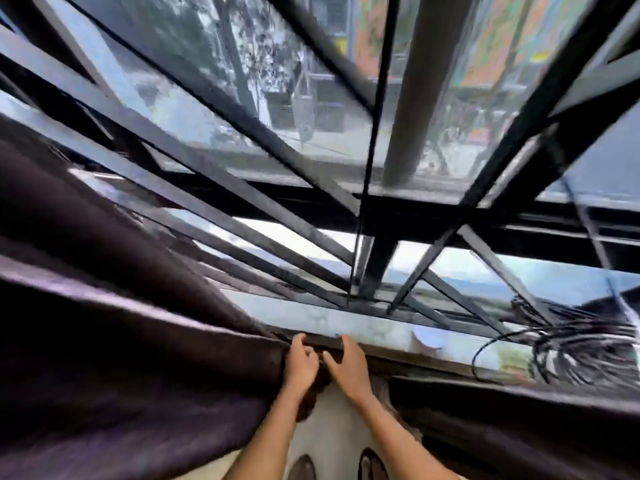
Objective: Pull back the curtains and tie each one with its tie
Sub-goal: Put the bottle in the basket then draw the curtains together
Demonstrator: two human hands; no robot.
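Your 2 hands meet low in the centre of the frame, just below the window sill (363,327). The fingers of your left hand (302,362) are curled and pinch the leading edge of the dark curtain (121,341), which fills the lower left of the frame in long folds. Your right hand (348,367) lies just beside it with fingers partly bent over a small dark bunch of cloth between the 2 hands; motion blur makes it impossible to tell whether that hand truly grips the bunch or only rests on it. Whether that bunch is the tie or more curtain edge cannot be told either.

A second stretch of dark fabric (519,427) lies along the lower right, under the sill. Black window bars (242,202) fan across the upper half of the frame, and a tangle of black cables (581,341) sits on the sill at the right edge.

Risks from here, as a judgement: the left pinch holds only the edge, so the heavy folds could slip free if you pull fast. A sweep toward the right could snag the cables. If the tie is not in hand, the gathered cloth may fall open while you search.
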